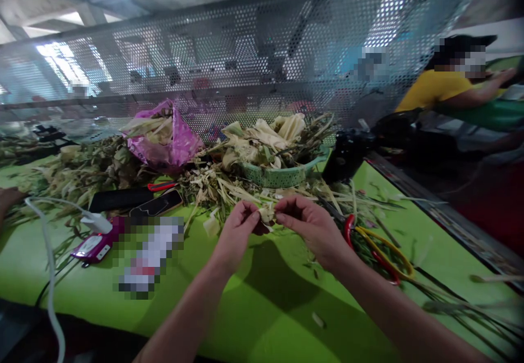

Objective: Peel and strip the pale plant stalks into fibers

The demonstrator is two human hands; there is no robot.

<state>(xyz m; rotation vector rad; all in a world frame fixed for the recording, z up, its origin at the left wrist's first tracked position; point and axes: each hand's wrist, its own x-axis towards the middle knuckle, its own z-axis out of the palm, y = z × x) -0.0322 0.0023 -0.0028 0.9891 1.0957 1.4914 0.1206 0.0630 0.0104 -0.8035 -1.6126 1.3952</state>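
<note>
Both my hands meet above the green table (278, 297), pinching one small pale piece of leaf or husk (267, 214) between them. My left hand (236, 231) has its fingers curled with the fingertips pressed on the left end of the piece. My right hand (308, 222) pinches the right end with thumb and forefinger. Just beyond the hands lies a heap of pale cut leaf strips (221, 188).
A green basket (278, 176) full of husks stands behind the hands, with a pink plastic bag (172, 139) to its left. Red-and-yellow-handled scissors (376, 245) lie to the right. Phones (155, 204), a charger with white cable (96, 222) and a perforated metal screen (245, 63) are nearby. A person in yellow (442, 87) sits far right.
</note>
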